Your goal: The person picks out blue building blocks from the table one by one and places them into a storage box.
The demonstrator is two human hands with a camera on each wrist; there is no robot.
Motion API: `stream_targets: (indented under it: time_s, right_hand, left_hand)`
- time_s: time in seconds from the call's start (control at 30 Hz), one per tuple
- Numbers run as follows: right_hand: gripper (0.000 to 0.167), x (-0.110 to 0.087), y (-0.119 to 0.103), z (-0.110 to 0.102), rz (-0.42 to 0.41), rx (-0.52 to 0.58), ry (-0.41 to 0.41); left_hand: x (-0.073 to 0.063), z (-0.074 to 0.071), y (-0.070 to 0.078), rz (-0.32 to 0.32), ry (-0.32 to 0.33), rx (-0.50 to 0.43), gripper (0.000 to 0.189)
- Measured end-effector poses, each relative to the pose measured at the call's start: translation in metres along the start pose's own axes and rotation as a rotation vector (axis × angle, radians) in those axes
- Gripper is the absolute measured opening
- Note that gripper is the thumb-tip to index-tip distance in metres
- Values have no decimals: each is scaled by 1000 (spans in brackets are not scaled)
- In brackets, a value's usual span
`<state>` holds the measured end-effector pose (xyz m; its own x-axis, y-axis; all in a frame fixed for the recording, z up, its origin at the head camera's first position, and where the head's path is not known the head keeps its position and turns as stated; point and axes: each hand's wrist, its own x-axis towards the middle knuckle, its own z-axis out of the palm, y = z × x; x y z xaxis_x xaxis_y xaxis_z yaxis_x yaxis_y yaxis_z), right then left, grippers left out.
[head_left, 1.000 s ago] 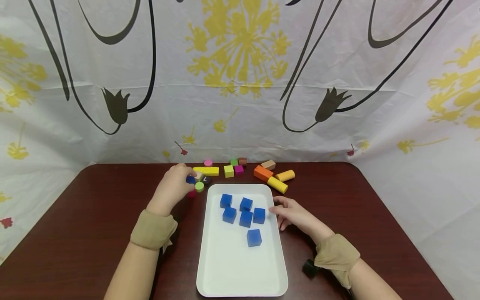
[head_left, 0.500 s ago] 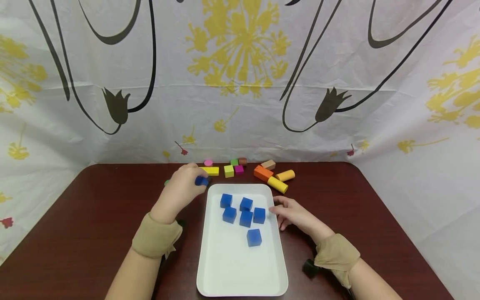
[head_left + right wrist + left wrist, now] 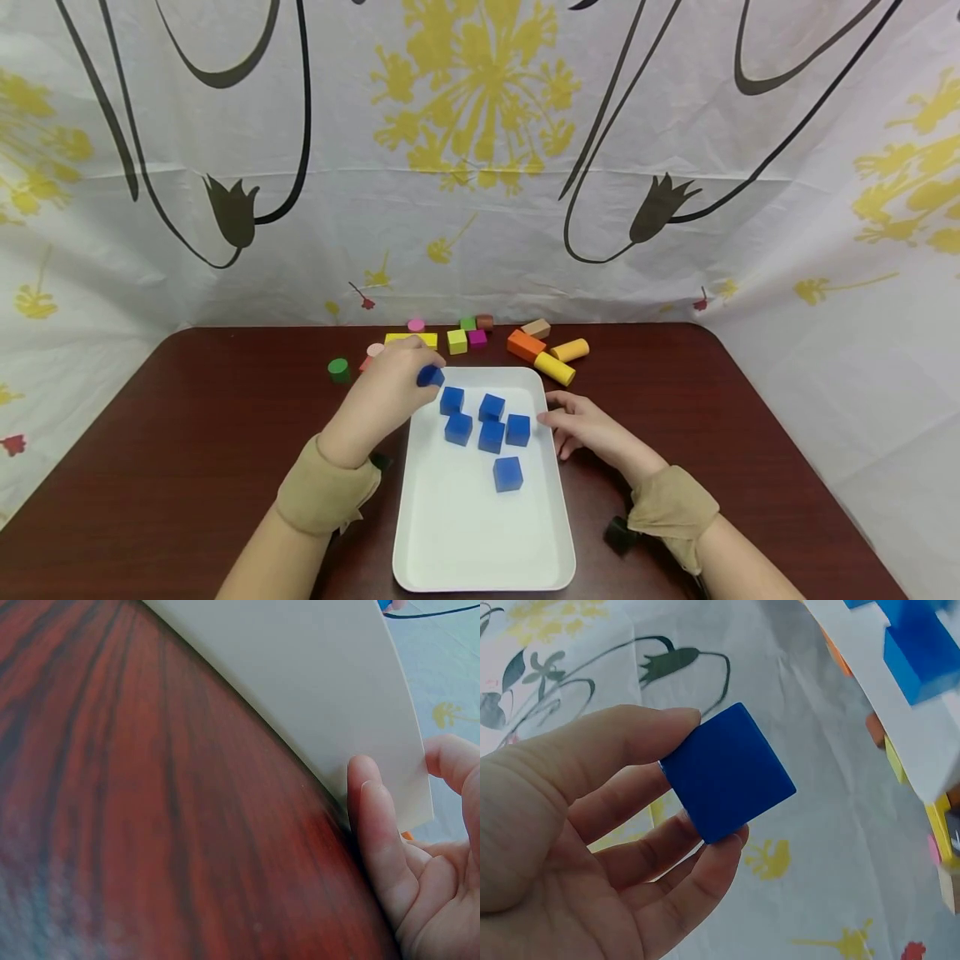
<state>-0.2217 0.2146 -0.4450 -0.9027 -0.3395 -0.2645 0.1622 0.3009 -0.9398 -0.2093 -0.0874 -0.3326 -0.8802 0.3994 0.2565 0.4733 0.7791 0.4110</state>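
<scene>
My left hand (image 3: 382,396) pinches a blue cube (image 3: 431,377) between thumb and fingertips, above the far left corner of the white tray (image 3: 480,533). In the left wrist view the held cube (image 3: 729,774) shows one flat face, and the thumb lies on its upper edge. Several blue cubes (image 3: 491,437) stand inside the far half of the tray. My right hand (image 3: 588,429) holds the tray's right rim. The right wrist view shows a digit of this hand (image 3: 442,900) at the rim and other fingertips against the tray's outer wall (image 3: 315,697).
Behind the tray lie a yellow bar (image 3: 412,340), a yellow-green cube (image 3: 457,342), an orange block (image 3: 526,345), a yellow cylinder (image 3: 555,369) and other small pieces. A green cylinder (image 3: 339,370) stands left of my left hand. A patterned cloth (image 3: 480,250) hangs behind the dark table (image 3: 187,467).
My left hand has carried the blue cube to the right, from among the loose pieces to above the tray's far left corner. The right hand and tray have stayed put.
</scene>
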Motion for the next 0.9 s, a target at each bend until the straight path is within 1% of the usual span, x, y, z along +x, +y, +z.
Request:
stream_targets:
  time_s: [0.1, 0.27, 0.33, 0.53, 0.67, 0.77, 0.9]
  right_hand:
    - [67, 0, 0, 0, -1, 3, -5]
    - [67, 0, -1, 0, 9, 12, -6]
    - [67, 0, -1, 0, 10, 12, -5]
    - [67, 0, 0, -1, 7, 7, -1]
    - [66, 0, 0, 0, 5, 4, 0]
    - [66, -1, -1, 0, 1, 5, 0]
    - [66, -2, -1, 0, 1, 8, -4]
  left_hand:
    - [-1, 2, 6, 2, -20, -9, 27]
    - [-5, 2, 18, -14, -52, -29, 30]
    - [-6, 1, 22, -8, -64, -28, 30]
    - [-10, 3, 34, 22, -128, -18, 31]
    - [-13, 6, 39, 80, -154, -8, 30]
    - [-16, 9, 43, 135, -163, -9, 29]
    - [-19, 12, 48, 189, -181, -4, 28]
